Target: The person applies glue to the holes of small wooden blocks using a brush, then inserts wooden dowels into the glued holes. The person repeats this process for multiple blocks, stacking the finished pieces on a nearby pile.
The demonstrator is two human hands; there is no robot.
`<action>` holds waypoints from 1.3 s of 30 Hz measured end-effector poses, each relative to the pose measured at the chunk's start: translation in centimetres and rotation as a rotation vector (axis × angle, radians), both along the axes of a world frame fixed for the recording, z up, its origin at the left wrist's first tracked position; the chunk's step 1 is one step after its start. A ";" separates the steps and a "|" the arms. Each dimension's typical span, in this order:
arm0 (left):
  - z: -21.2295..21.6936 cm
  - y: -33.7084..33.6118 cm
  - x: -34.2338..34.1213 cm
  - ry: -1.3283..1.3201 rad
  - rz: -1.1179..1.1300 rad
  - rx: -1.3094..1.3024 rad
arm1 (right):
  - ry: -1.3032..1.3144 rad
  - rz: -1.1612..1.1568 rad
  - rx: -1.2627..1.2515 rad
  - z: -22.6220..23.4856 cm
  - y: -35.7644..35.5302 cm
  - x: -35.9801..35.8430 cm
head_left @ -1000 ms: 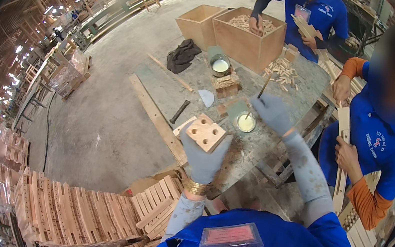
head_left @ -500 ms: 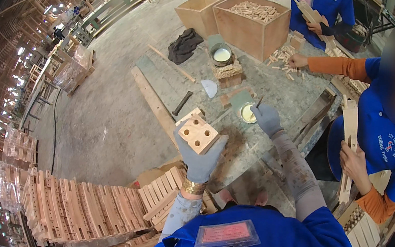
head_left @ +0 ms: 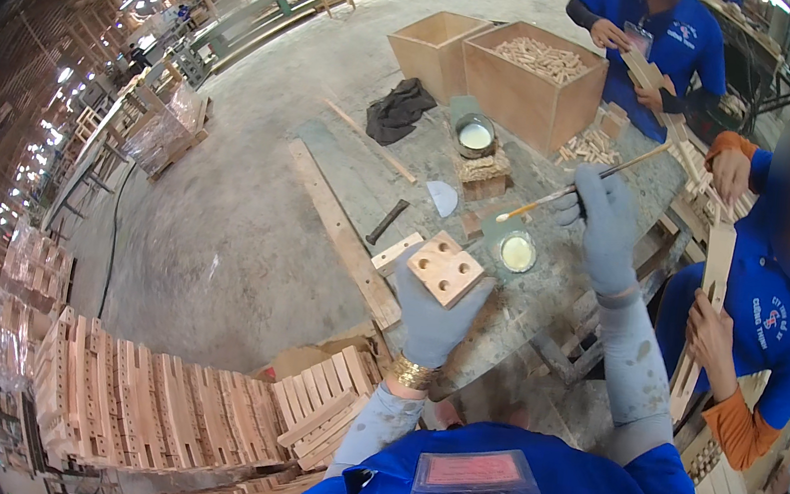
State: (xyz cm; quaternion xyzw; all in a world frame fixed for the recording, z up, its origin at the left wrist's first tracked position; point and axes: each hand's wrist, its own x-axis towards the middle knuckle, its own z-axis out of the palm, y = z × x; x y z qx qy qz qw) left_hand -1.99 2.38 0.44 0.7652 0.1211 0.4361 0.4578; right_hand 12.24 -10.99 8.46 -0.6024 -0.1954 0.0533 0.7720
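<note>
My left hand [head_left: 439, 326], in a grey glove, is wrapped round a pale wooden block [head_left: 445, 270] with several round holes in its upturned face. Another wooden piece [head_left: 396, 253] shows just left of that block, partly hidden by the hand. My right hand [head_left: 607, 231], gloved too, is raised over the table and grips a long thin brush [head_left: 545, 201]. The brush slants down to the left, and its yellowish tip is above and left of a small cup [head_left: 530, 264] of cream-coloured liquid. The tip is apart from both the cup and the block.
On the table [head_left: 549, 299] are a dark hammer-like tool [head_left: 387, 222], a white half-disc [head_left: 441, 199], a can of whitish liquid [head_left: 489, 149] and dark cloth [head_left: 401, 111]. A wooden box [head_left: 537, 95] holds dowels. Two co-workers handle wooden parts at right. Stacked slats [head_left: 161, 406] stand lower left.
My right hand has lifted the brush up and right, out of the cup. The left hand still holds the block, and the whole view has shifted. A co-worker's hand has left the loose dowels.
</note>
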 end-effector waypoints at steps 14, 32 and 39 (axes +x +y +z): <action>-0.2 0.1 0.9 -0.020 -0.053 -0.033 | -0.907 0.208 -0.509 8.1 1.5 -5.6; 0.1 -0.2 0.6 -0.007 -0.077 -0.071 | -0.660 0.158 -0.482 9.7 1.5 -6.5; -0.2 -0.3 0.9 -0.066 -0.082 -0.081 | -0.832 0.303 -0.550 9.3 1.8 -6.8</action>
